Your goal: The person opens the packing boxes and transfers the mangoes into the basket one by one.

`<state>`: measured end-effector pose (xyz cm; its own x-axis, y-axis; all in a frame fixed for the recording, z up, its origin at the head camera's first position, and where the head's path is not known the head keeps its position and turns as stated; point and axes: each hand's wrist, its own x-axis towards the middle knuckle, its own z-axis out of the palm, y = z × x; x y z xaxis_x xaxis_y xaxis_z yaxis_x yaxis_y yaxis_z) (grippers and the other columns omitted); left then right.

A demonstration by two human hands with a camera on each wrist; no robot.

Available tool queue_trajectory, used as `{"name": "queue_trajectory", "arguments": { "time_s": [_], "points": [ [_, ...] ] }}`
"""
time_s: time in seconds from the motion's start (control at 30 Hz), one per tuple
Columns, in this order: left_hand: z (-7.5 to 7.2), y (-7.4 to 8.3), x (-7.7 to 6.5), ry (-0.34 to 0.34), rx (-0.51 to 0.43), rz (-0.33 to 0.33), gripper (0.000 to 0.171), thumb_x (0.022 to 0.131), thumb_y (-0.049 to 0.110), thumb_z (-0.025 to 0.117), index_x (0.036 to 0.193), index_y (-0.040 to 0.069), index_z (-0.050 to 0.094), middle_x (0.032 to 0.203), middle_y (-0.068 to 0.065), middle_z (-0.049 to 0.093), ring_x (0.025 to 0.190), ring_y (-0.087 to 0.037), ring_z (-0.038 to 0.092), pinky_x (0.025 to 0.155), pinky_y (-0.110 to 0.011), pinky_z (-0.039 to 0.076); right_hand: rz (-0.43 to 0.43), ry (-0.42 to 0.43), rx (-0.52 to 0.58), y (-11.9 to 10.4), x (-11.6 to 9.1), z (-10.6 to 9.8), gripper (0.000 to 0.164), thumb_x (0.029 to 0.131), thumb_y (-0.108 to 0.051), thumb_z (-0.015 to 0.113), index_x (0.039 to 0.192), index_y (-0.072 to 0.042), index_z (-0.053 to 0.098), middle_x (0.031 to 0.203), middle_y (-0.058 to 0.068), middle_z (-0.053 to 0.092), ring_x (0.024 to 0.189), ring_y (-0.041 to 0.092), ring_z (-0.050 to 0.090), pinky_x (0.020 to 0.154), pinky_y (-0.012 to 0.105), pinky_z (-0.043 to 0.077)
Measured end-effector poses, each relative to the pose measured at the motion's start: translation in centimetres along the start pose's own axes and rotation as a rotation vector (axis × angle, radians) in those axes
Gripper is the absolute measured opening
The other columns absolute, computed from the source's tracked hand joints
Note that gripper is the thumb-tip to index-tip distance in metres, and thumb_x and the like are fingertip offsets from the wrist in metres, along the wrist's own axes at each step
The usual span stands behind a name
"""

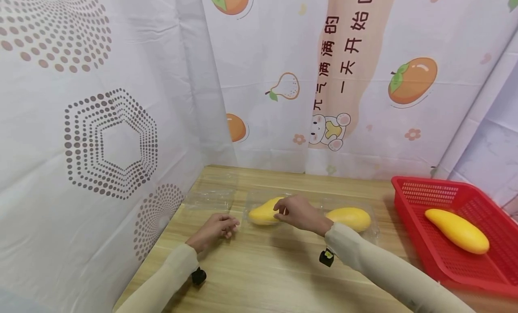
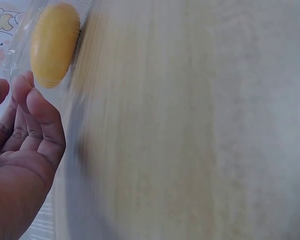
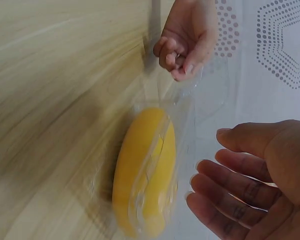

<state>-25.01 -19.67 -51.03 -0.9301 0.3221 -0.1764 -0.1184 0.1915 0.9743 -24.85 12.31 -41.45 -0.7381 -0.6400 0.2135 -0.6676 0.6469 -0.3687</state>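
Note:
My right hand (image 1: 303, 213) hovers over a yellow mango (image 1: 262, 213) lying in a clear plastic container. In the right wrist view that hand (image 3: 255, 180) has its fingers spread and holds nothing, beside the mango (image 3: 145, 170), which shows through the clear plastic. Just left of the same container, my left hand (image 1: 216, 230) hangs above the table with loosely bent fingers and nothing in them. The left wrist view shows this hand (image 2: 30, 135) near a mango (image 2: 55, 45). Another mango (image 1: 350, 217) sits in a second clear container, partly behind my right wrist.
At the back left of the wooden table (image 1: 259, 277) stands a clear plastic container (image 1: 210, 199) without fruit. A red plastic basket (image 1: 417, 241) on the right holds one mango (image 1: 457, 231). Printed curtains (image 1: 267, 133) hang along the back and left.

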Motion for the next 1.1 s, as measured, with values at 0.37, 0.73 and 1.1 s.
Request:
{"name": "queue_trajectory", "arguments": {
  "time_s": [0.37,0.73,1.1],
  "points": [
    [0.4,-0.1,0.5,-0.008,-0.03,0.008,0.035,0.104,0.025,0.063,0.118,-0.007,0.068,0.095,-0.012,0.069,0.073,-0.014,0.059,0.066,-0.027,0.053,-0.029,-0.033,0.022,-1.2,1.8,2.1,0.019,0.094,-0.018,0.077,0.109,-0.006,0.077,0.091,-0.002,0.073,0.075,0.006,0.065,0.068,0.026,0.055],
    [0.6,0.0,0.4,-0.015,-0.055,0.007,0.038,0.102,0.028,0.066,0.118,-0.006,0.068,0.096,-0.011,0.068,0.075,-0.015,0.059,0.068,-0.029,0.053,-0.081,-0.04,-0.008,-2.9,3.5,3.8,0.017,0.094,-0.016,0.077,0.107,-0.006,0.077,0.086,0.001,0.074,0.077,0.011,0.068,0.072,0.028,0.057],
    [0.5,-0.1,0.6,-0.015,-0.075,0.016,0.036,0.102,0.026,0.067,0.116,-0.008,0.067,0.095,-0.011,0.068,0.074,-0.015,0.059,0.067,-0.028,0.053,-0.042,-0.04,0.019,-3.9,4.6,5.0,0.017,0.096,-0.016,0.075,0.107,-0.003,0.076,0.08,-0.001,0.07,0.067,0.005,0.06,0.061,0.022,0.051]
  ]
}}
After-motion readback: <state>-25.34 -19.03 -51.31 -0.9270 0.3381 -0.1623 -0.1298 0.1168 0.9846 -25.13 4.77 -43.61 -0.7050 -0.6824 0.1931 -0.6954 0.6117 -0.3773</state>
